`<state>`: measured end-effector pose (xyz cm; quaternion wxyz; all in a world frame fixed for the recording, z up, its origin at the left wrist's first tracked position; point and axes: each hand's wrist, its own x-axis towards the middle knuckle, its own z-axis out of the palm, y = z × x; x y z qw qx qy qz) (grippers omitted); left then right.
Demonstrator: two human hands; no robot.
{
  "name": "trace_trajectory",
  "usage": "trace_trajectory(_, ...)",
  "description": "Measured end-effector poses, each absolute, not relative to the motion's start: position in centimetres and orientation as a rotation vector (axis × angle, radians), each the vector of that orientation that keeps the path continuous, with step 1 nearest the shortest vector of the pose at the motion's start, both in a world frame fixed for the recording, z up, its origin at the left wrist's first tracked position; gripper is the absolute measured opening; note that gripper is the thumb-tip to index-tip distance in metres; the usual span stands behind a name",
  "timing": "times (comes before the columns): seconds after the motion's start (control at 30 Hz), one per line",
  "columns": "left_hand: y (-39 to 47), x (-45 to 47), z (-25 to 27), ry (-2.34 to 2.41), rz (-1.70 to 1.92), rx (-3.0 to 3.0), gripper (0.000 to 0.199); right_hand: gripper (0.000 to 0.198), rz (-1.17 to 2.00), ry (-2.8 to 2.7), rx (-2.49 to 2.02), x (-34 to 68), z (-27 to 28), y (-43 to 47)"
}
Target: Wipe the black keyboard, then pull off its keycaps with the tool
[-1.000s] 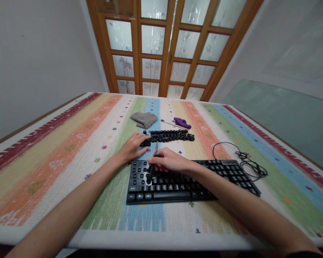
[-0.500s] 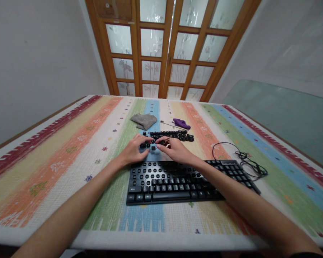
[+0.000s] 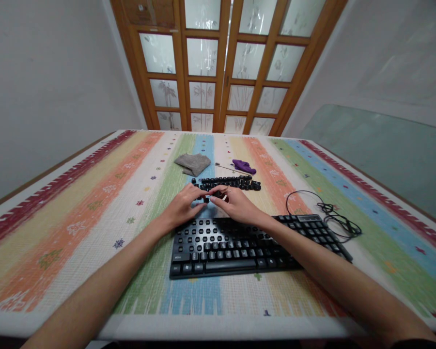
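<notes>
Close together, my two hands work just beyond the black keyboard (image 3: 218, 265), among loose black keycaps. My left hand (image 3: 184, 207) has its thumb and index finger apart, on either side of a small keycap (image 3: 206, 199) that stands on the cloth. My right hand (image 3: 238, 206) is curled, its thumb and index finger closing around a dark keycap that their tips partly hide. Bare switch posts (image 3: 203, 231) show in the upper left of the keyboard, while its lower rows still carry keys.
Behind my hands lie rows of loose keycaps (image 3: 227, 181). Farther back are a grey cloth (image 3: 192, 164), a thin stick-like tool (image 3: 232, 168) and a purple cloth (image 3: 244, 166). The keyboard's coiled cable (image 3: 339, 220) rests at the right on the striped tablecloth (image 3: 131, 242).
My left thumb and fingers have moved right, in toward the small keycap. The right hand's fingertips have shifted slightly left, so the two hands are closer together.
</notes>
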<state>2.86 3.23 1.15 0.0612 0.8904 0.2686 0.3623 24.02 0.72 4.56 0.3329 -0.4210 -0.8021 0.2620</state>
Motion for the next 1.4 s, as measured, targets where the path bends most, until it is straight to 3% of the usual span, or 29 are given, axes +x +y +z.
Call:
trace_trajectory(0.43, 5.0, 3.4, 0.8, 0.995, 1.002, 2.694, 0.017, 0.018, 0.605, -2.154, -1.238, 25.2, 6.9, -0.9)
trace_trajectory(0.77, 5.5, 3.5, 0.1, 0.957, 0.905, 2.782, 0.011, 0.026, 1.199, -2.235, -0.971, 25.7, 8.1, -4.6)
trace_trajectory(1.07, 5.5, 3.4, 0.1, 0.994, 0.917, 2.748, 0.008, 0.022, 0.984, -2.355, -1.033, 24.5, 7.0, -5.1)
trace_trajectory(1.27, 5.5, 3.4, 0.2, 1.000, 0.925, 2.754, 0.010, 0.024, 1.157, -2.225, -1.116, 22.8, 5.7, -6.2)
trace_trajectory(1.4, 5.3, 3.3, 0.2, 0.996, 0.949, 2.759, 0.009, 0.020, 0.691, -2.582, -0.985, 21.5, 6.2, -7.9)
